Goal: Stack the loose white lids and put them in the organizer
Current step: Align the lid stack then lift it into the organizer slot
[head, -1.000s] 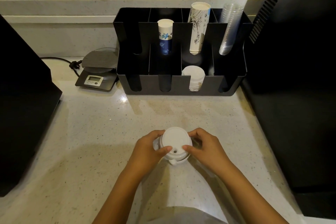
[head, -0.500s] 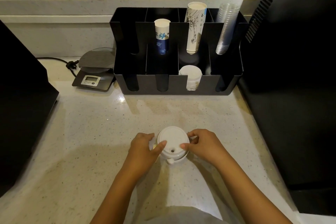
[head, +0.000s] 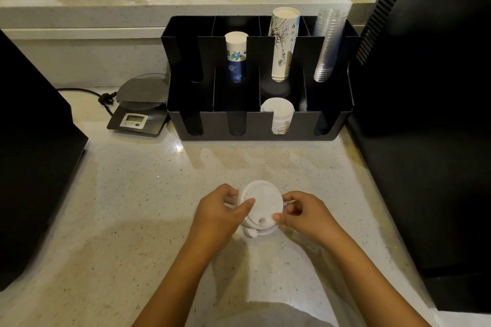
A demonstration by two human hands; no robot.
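A speckled pale stone counter (head: 132, 207) carries everything here, hemmed by dark machines on both sides. At its back stands a black compartmented plastic organizer (head: 255, 125), holding upright sleeves of paper and clear cups in the rear row and, in the third front slot from the left, a short stack of white round lids (head: 277, 117) already stored. Nearer the person, just above the counter, sits the task's own pile: a stack of loose white plastic sip-lids (head: 259, 206), its top lid tilted and the lower ones poking out unevenly at the near edge. The left hand (head: 220, 210) pinches the stack's left rim, thumb across the top; the right hand (head: 305, 214) closes on the right rim, so both hands are clamped on the same pile from opposite sides. The step in hand looks like squaring the pile. To do it well, press the rims level until each lid nests into the one below, turn the sip holes to line up, and keep light, even pressure so the thin plastic neither buckles nor springs apart before the lift toward the organizer.
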